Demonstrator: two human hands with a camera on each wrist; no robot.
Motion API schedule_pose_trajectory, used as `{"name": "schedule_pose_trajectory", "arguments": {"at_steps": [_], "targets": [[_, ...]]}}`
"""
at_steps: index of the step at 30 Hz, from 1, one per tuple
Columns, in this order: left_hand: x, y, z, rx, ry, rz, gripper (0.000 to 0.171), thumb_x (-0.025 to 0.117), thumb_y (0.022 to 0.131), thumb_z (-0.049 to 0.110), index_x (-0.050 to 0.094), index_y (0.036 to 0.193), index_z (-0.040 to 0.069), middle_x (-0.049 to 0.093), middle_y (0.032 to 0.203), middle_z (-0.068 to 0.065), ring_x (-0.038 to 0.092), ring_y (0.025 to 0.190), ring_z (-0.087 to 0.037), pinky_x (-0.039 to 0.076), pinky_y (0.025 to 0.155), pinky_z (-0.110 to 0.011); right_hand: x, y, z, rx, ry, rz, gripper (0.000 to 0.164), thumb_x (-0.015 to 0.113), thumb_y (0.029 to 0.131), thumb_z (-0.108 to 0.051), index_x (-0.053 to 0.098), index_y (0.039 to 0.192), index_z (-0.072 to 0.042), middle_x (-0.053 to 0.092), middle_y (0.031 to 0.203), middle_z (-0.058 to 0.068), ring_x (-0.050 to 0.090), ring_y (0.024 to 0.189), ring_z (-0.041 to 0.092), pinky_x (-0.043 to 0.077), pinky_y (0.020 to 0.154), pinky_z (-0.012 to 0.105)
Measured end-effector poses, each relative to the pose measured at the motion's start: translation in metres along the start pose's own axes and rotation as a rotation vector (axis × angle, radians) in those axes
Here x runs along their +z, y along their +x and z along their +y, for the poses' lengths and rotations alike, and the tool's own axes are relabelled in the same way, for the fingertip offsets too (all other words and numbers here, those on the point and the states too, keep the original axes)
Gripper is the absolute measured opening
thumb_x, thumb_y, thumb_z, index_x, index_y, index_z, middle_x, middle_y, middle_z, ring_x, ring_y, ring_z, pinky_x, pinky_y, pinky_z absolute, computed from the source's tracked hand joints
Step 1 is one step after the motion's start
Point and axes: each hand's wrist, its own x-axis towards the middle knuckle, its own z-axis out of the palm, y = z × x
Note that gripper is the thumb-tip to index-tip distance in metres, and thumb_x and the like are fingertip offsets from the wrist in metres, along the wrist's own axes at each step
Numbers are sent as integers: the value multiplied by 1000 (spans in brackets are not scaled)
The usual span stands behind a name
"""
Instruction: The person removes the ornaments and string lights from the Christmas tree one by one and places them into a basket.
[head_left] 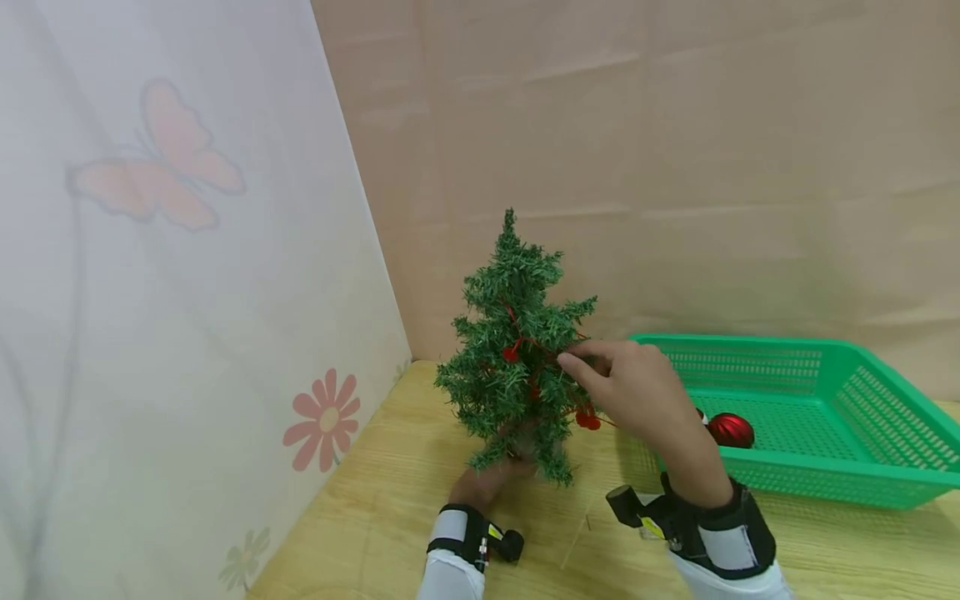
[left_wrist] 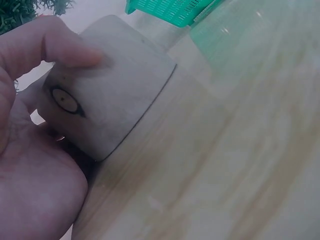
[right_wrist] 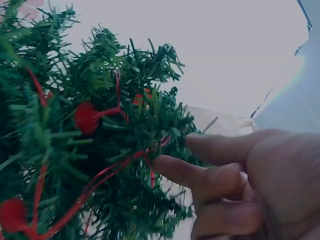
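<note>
A small artificial Christmas tree [head_left: 510, 333] stands on the wooden table. Its pale round pot [left_wrist: 120, 95] shows in the left wrist view, and my left hand [head_left: 483, 483] grips it, thumb and fingers around the side. A red garland [right_wrist: 107, 172] with red pieces is wound through the branches. At the tree's right side is my right hand [head_left: 633, 387]. In the right wrist view its thumb and index fingertips stand slightly apart right at the garland strand, the other fingers bent. A red piece [head_left: 587, 419] hangs low on the right.
To the right lies a green plastic basket [head_left: 847, 475], with a shiny red ornament ball [head_left: 731, 430] inside and part of another beside it. A white wall [head_left: 225, 292] with flower and butterfly pictures bounds the left; a tan covering [head_left: 675, 167] hangs behind.
</note>
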Motion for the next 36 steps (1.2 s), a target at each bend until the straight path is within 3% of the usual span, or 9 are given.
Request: {"name": "schedule_pose_trajectory", "arguments": {"at_steps": [2, 9, 16, 25, 29, 32, 33, 34, 36], "targets": [[1, 0, 1, 7, -14, -8, 108, 80, 63, 63, 48, 142, -2, 53, 142, -25, 54, 124, -46, 44, 101, -59, 2, 2, -3, 21, -6, 19, 38, 60, 98, -44, 73, 120, -17, 53, 54, -4, 40, 44, 15, 29, 46, 29], [0, 9, 6, 218, -157, -191, 81, 79, 79, 43, 43, 150, 30, 45, 154, -6, 38, 143, -37, 29, 115, -61, 17, 9, -6, 22, 10, 43, 31, 65, 95, -43, 77, 110, -20, 54, 51, -6, 41, 41, 14, 26, 43, 27], [-3, 13, 4, 294, -137, -198, 73, 77, 82, 37, 45, 147, 36, 47, 153, 2, 39, 145, -31, 29, 117, -57, 18, 7, -9, 8, 28, 100, 25, 65, 96, -42, 77, 103, -21, 51, 54, -5, 41, 43, 14, 28, 44, 28], [-4, 10, 8, 258, -224, -237, 76, 80, 79, 36, 46, 147, 38, 46, 154, 0, 36, 146, -31, 26, 119, -56, 10, -1, -17, 5, 54, 168, 28, 64, 97, -40, 77, 108, -17, 52, 52, -4, 39, 42, 13, 28, 44, 27], [-8, 8, 8, 217, -168, -200, 78, 82, 74, 46, 48, 144, 41, 47, 153, 0, 39, 144, -32, 30, 117, -57, 11, -3, -25, 22, 55, 209, 30, 64, 97, -41, 78, 106, -16, 50, 51, -4, 38, 41, 12, 26, 44, 27], [-11, 10, 7, 224, -121, -204, 78, 82, 71, 51, 49, 141, 46, 48, 152, 2, 41, 143, -31, 31, 116, -56, 13, -5, -30, 27, 59, 253, 31, 63, 97, -42, 78, 104, -15, 51, 52, -4, 38, 42, 11, 28, 44, 27], [-12, 12, 6, 254, -108, -218, 77, 81, 73, 51, 49, 142, 45, 49, 152, 2, 41, 143, -31, 32, 115, -56, 13, -6, -31, 26, 63, 271, 30, 64, 97, -41, 78, 103, -15, 51, 52, -3, 39, 42, 11, 28, 44, 27], [-13, 16, 4, 338, -86, -239, 74, 78, 78, 51, 48, 144, 42, 49, 152, -1, 42, 143, -31, 33, 115, -55, 14, -6, -32, 22, 67, 291, 29, 64, 96, -40, 78, 102, -15, 51, 52, -4, 39, 43, 11, 29, 44, 27], [-17, 21, 0, 430, -49, -263, 70, 73, 86, 46, 44, 149, 36, 46, 155, -3, 39, 145, -33, 32, 116, -55, 16, -7, -34, 8, 76, 331, 27, 65, 96, -38, 78, 100, -14, 50, 52, -4, 39, 43, 10, 30, 45, 27]]}}
